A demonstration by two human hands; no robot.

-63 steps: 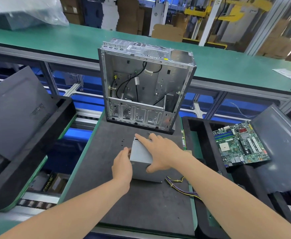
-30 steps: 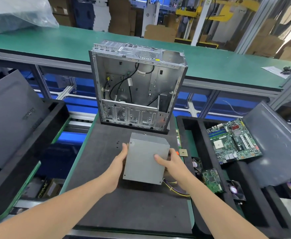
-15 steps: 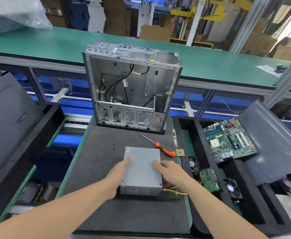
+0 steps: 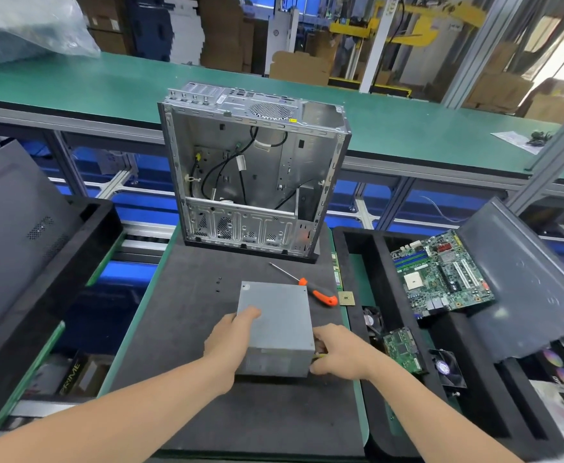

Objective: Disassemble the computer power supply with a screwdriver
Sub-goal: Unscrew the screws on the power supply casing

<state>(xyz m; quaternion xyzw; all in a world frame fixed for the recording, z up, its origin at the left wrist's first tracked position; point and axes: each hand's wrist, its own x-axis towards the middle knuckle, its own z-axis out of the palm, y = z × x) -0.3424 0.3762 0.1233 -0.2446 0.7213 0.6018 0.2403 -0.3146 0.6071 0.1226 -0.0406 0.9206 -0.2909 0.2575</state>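
A green belt [image 4: 107, 85] runs across the back, and a dark panel [image 4: 6, 245] leans at the left. In the middle lies a dark mat [image 4: 180, 329] with an open, stripped case [image 4: 274, 168] standing upright at its far edge. To the right, a black tray [image 4: 384, 262] holds a motherboard [image 4: 441, 275] leaning against a second panel [image 4: 524, 279]. The supply [image 4: 274, 315], a plain grey box, lies flat on the mat, near its middle and well in front of the case. The left hand [image 4: 230, 339] grips its near left edge: the thumb is laid over the top face and the palm is against the left wall. The other fingers are hidden down that side. The right hand [image 4: 340, 352] sits at the near right corner, its fingers curled in against the right wall beside a yellow wire [image 4: 319, 355]. Whether they pinch the wire or only the box cannot be told. The screwdriver [image 4: 320, 294], orange-handled, lies on the mat just beside the supply's far right corner, clear of both hands, with its tip pointing toward the case. A small square chip [image 4: 346, 298] lies just right of its handle.
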